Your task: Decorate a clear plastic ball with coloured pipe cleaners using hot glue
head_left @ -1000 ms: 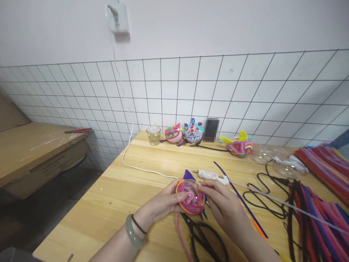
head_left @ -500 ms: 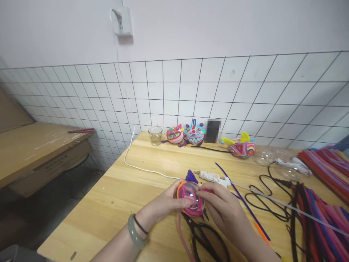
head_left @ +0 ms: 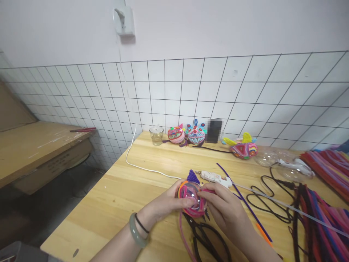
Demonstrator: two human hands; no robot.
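My left hand (head_left: 166, 202) is closed around a clear plastic ball (head_left: 193, 190) partly covered in pink and orange pipe cleaners, its thumb pressing on the front. At the ball's right side, the fingers of my right hand (head_left: 227, 207) pinch a pink pipe cleaner against the surface; the fingertips hide part of it. A purple zigzag-bent pipe cleaner piece (head_left: 193, 177) shows just behind the ball. Below the ball lie black-handled scissors (head_left: 203, 236), and a pink strand (head_left: 184, 238) hangs down beside them.
Behind my right hand is a white glue gun (head_left: 215, 178) with a long glue stick. Decorated balls (head_left: 196, 135) and a glass cup (head_left: 156, 136) line the wall. Rightward are clear plastic shells (head_left: 294, 174), a black cable (head_left: 268, 207) and pipe cleaner bundles (head_left: 324, 218).
The whole view has shifted slightly to the left, so things appear a little further right. Both hands keep nearly the same hold on the ball.
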